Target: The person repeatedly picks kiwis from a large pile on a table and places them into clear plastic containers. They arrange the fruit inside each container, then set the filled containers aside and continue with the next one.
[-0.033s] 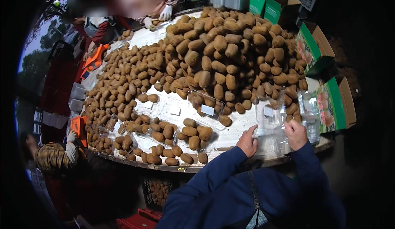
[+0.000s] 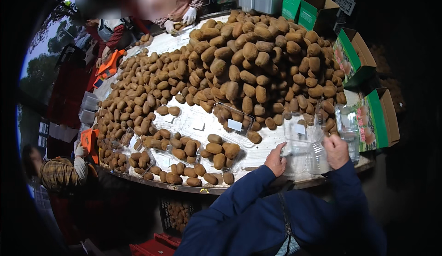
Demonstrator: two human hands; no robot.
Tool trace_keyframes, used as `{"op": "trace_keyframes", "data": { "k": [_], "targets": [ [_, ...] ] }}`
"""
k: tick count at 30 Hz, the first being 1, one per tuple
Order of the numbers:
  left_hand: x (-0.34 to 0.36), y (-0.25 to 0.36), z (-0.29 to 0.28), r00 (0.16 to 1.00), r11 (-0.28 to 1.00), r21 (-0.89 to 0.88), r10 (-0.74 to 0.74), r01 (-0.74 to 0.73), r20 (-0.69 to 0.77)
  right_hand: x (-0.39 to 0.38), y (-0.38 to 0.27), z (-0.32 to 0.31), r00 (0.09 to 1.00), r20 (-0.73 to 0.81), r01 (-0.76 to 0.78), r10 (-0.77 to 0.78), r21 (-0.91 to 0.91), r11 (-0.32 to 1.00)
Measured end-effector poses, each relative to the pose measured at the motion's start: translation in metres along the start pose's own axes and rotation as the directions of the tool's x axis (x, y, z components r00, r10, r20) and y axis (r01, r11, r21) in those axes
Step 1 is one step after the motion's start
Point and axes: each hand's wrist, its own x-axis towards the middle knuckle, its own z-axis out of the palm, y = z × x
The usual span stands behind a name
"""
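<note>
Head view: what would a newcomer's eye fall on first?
The heap of brown kiwifruit would likely strike first, piled high across the middle of the pale table. Nearer, toward the right, the left hand and right hand flank clear plastic packaging. Bright green cartons stand open along the table's right edge.

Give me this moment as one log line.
left hand: at left edge of clear packaging | right hand: curled, at its right edge | beyond: kiwifruit pile | grip: unclear
</note>
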Motion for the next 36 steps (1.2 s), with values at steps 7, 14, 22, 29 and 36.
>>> {"op": "trace_keyframes", "data": {
  "k": [7,14,22,29,36],
  "targets": [
    [-0.022,-0.079,-0.019,0.966,0.998,-0.060,-0.039,0.024,-0.256,0.046,0.030,-0.042,0.871,-0.403,0.166,-0.280,-0.295,0.941],
    [-0.058,-0.104,-0.017,0.910,0.998,-0.002,-0.062,0.067,-0.409,0.064,0.048,-0.025,0.847,-0.433,0.057,-0.307,-0.502,0.863],
    [-0.080,-0.117,-0.020,0.894,0.976,-0.210,-0.141,0.054,-0.424,0.031,0.003,-0.030,0.797,-0.379,0.257,-0.470,-0.491,0.832],
    [-0.077,-0.124,-0.023,0.896,0.994,-0.106,-0.024,-0.026,-0.443,-0.016,0.031,0.046,0.982,0.059,0.184,-0.180,-0.526,0.831],
    [-0.067,-0.096,-0.040,0.918,0.990,0.129,0.002,0.053,-0.396,-0.029,0.004,0.090,0.919,-0.093,0.351,-0.383,-0.249,0.903]
  ]
}}
